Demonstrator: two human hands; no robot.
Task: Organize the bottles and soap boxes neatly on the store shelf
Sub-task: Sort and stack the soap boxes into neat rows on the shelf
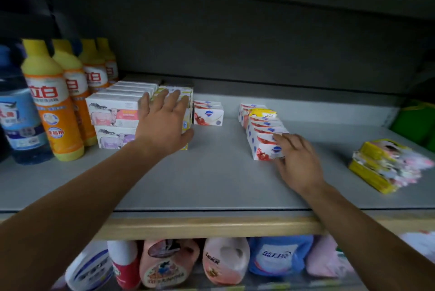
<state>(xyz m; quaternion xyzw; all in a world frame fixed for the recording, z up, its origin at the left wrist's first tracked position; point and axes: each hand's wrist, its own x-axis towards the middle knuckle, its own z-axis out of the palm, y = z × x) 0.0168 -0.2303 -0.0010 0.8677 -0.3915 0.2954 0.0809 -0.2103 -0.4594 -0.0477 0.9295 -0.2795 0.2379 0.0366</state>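
Observation:
On the grey shelf [211, 173] my left hand [162, 121] lies with spread fingers on a stack of yellow-edged soap boxes [186, 95], next to stacked white soap boxes with a sheep picture [113, 111]. A pair of red-and-white soap boxes [208, 115] stands just right of that stack. Further right runs a row of red-and-white soap boxes [263, 130] with a yellow-and-white pack [263, 113] on top. My right hand [296, 161] grips the row's front box, fingers over its top. Orange bottles with yellow caps [54, 102] stand at the left.
A blue bottle [18, 114] stands at the far left. A loose pile of yellow-and-pink packs [388, 166] lies at the right, with a green item [414, 123] behind it. The lower shelf holds pink, white and blue detergent jugs [223, 260].

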